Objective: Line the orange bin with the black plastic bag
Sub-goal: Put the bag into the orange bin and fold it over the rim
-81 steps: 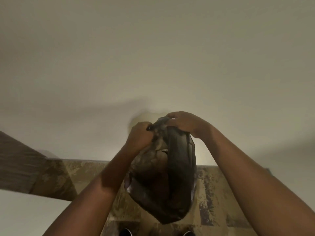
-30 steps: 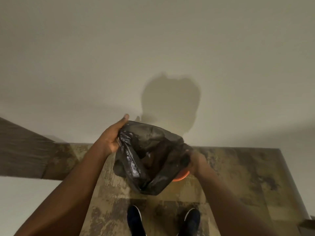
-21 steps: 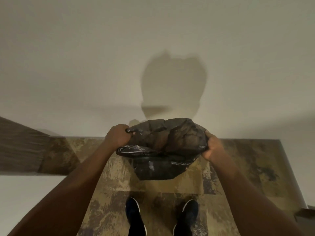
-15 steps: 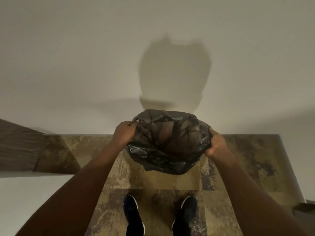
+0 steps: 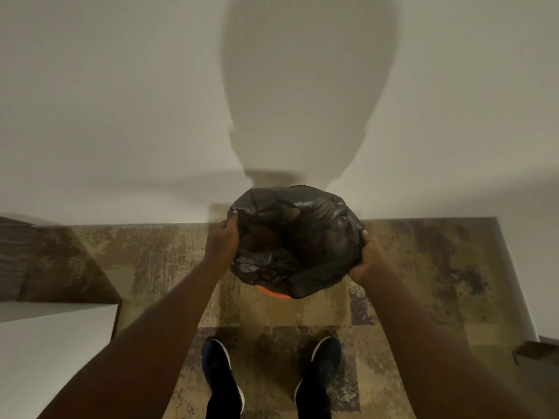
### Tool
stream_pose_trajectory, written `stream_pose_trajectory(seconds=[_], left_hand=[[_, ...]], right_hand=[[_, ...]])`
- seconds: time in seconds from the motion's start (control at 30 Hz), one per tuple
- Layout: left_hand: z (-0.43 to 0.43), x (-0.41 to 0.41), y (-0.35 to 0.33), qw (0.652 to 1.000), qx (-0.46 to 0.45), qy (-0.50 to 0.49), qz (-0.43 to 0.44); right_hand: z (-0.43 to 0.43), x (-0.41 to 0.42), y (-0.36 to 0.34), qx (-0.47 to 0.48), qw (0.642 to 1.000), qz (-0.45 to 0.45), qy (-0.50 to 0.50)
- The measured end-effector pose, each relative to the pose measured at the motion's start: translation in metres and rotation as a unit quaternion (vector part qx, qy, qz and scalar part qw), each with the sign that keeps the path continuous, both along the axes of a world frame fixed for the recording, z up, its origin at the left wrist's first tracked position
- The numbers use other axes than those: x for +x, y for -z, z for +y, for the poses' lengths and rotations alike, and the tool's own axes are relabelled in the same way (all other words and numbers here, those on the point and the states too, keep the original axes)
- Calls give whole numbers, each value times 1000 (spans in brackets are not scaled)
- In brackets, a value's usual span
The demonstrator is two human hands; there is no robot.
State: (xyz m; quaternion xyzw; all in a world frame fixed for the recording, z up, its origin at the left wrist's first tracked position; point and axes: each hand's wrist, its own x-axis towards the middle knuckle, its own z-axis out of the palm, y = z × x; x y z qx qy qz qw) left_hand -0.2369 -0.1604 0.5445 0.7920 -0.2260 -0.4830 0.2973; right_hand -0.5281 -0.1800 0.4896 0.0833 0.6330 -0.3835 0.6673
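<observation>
Both hands hold the mouth of the black plastic bag (image 5: 298, 237), 1 on each side. The left hand (image 5: 221, 244) has its fingers curled over the left edge of the film, and the right hand (image 5: 368, 259) cups and grips the right edge, thumb on top. The bag is spread over the orange bin (image 5: 273, 293), which stands on the patterned carpet (image 5: 423, 267) close to the wall (image 5: 121, 116). Only a thin arc of the bin's rim shows, at the near side below the bag.

That bare arc is likely the weak spot. The film looks to sit over the rim at the sides but not clearly at the front, so letting go now could allow the hem to slide back in.

Pulling hard to cover it carries its own risk, because the plastic looks thin and crumpled and could split at a finger.

The bag's middle looks bunched rather than pushed down. Trapped air or folds may leave it shallow.

Uneven downward pull from 1 hand could also tip or shift the bin, which probably weighs little.
</observation>
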Motion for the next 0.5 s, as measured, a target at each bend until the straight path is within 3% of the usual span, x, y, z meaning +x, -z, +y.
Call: stream_pose_trajectory(seconds=[0.5], left_hand=[[0,17,138,996,83,-5,36]], right_hand=[[-5,3,143,34,999,38,-17]])
